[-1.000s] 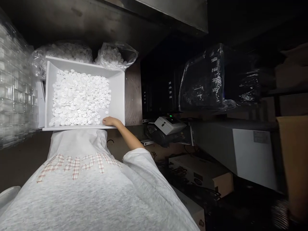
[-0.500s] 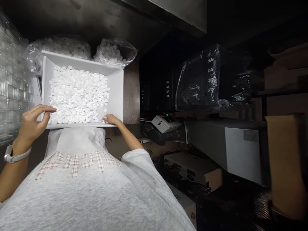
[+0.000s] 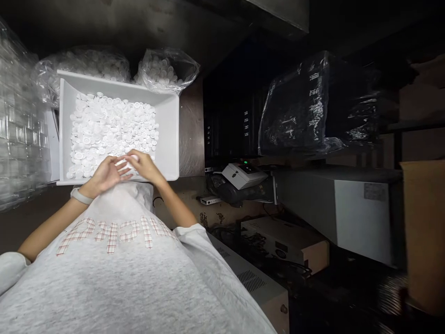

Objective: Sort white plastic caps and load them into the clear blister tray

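Observation:
A shallow white tray (image 3: 167, 139) stands in front of me, with a layer of small round white plastic pieces (image 3: 111, 123) that look like caps or discs. My left hand (image 3: 107, 175) is over the tray's near edge, palm turned up and fingers spread apart. My right hand (image 3: 144, 166) comes in from the right, its fingertips close to the left fingers. Between the right thumb and fingers there seems to be a small white disc (image 3: 134, 158), though the pieces behind make it hard to separate. Whether the two hands touch is unclear.
Behind the tray lie two clear plastic bags (image 3: 163, 74) of similar white pieces. A stack of clear plastic wrap or trays (image 3: 22, 130) rises at left. To the right are a small device with a green light (image 3: 245, 175), black wrapped packages (image 3: 295, 111) and a cardboard piece (image 3: 422, 232).
My left hand has swung right from the tray's left edge and turned palm up. The right hand has moved left from the tray's near right corner, so both now meet near the middle.

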Demonstrator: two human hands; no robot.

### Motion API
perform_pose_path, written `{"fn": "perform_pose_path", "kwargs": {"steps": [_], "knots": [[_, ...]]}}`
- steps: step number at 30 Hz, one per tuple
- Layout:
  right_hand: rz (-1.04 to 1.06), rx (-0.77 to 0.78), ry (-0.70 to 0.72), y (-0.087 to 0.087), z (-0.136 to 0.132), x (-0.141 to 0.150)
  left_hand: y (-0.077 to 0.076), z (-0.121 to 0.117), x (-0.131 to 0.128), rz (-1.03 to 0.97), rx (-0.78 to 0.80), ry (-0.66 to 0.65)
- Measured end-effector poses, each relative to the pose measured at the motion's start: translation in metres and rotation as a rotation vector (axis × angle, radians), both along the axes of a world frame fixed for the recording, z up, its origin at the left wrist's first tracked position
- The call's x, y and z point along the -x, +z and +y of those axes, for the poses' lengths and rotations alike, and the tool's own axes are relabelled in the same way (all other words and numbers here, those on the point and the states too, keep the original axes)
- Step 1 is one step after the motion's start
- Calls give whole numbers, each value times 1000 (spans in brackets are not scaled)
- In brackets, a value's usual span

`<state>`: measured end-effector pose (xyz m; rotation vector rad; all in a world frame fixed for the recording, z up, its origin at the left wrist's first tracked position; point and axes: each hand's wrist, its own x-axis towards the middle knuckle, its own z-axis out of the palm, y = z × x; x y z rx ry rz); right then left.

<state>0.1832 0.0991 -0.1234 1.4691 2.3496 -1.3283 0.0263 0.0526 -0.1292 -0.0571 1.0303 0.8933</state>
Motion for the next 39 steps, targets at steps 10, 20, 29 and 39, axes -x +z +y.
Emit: {"fn": "perform_pose_path", "kwargs": {"steps": [10, 20, 29, 39], "knots": [[-2, -402, 120, -10, -37, 44, 4, 4, 21, -95, 160, 324], [-399, 20, 349, -91, 14, -44, 2, 0, 31, -101, 94, 408], [-547, 93, 280, -88, 23, -82, 9, -8, 30, -41, 108, 318], [-500, -43, 39, -54, 15, -64, 45, -4, 20, -2, 55, 198]]}}
